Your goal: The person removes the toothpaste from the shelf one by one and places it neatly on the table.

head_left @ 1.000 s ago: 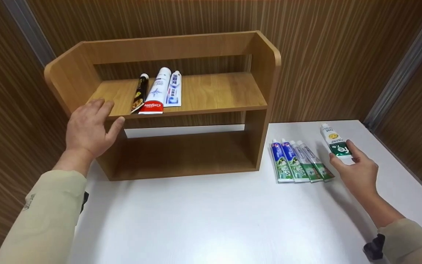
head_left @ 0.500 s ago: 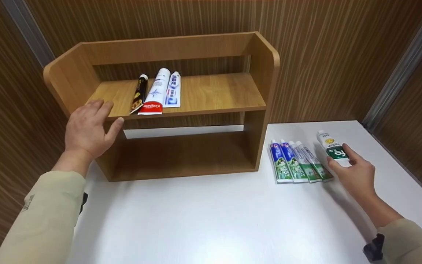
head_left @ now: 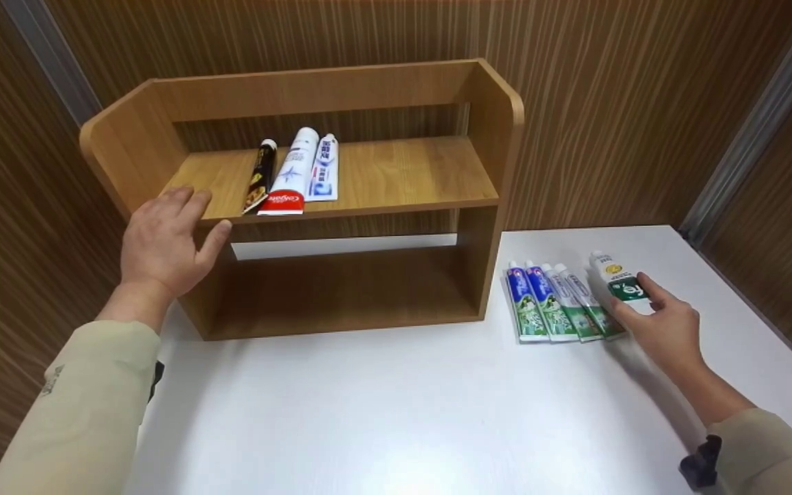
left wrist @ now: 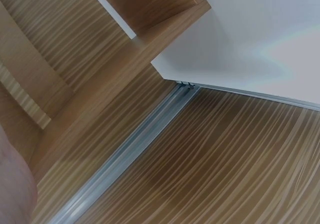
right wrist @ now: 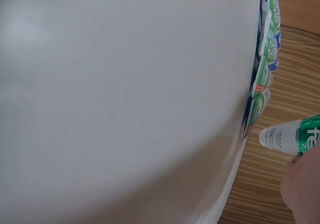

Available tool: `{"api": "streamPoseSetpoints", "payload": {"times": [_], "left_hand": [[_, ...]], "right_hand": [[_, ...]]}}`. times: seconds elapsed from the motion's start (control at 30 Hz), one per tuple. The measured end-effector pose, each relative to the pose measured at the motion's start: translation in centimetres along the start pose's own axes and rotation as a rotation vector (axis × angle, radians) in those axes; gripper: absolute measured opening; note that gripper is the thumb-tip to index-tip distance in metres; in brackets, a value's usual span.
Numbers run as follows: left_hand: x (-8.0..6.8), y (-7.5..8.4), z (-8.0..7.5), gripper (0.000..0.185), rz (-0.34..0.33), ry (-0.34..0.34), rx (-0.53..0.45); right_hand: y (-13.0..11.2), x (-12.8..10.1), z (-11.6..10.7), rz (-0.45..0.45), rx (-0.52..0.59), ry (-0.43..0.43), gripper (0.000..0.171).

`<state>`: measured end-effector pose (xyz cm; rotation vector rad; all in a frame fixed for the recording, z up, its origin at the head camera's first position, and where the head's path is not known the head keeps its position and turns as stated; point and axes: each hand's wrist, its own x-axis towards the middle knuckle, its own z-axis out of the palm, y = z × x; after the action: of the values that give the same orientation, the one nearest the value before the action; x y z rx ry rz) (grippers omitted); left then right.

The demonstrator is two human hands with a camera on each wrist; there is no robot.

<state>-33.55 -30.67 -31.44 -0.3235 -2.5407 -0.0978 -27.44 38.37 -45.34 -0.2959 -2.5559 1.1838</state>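
Head camera faces forward and down; wrist cameras, nearer, share its table (head_left: 368, 405).

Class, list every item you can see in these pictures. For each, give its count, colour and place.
Shelf unit: 1, brown wood, on the table
Black tube: 1, black and gold, upper shelf, leftmost of three
Colgate tube: 1, white with red end, upper shelf, middle
Small tube: 1, white and blue, upper shelf, rightmost
Blue-topped tubes: 2, blue and green, table, right of the shelf unit
Silver-topped tubes: 2, silver and green, beside the blue-topped pair
Held tube: 1, white and green, in the right hand
Table: 1, white, beneath everything
Walls: brown striped, behind and at both sides
Metal strips: 2, grey, wall corners
Sleeves: 2, beige, on both arms
Hands: 2, left at the shelf unit's left end, right pinching the held tube
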Motion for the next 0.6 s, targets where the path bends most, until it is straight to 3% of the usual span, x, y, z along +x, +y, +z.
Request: {"api": "streamPoseSetpoints", "payload": {"times": [0.6], "left_hand": [[-0.1, 0.1, -0.1, 0.068, -0.018, -0.013, 0.010]], "right_hand": [[1.5, 1.0, -1.2, -0.052, -0.136, -0.239, 0.102]]}}
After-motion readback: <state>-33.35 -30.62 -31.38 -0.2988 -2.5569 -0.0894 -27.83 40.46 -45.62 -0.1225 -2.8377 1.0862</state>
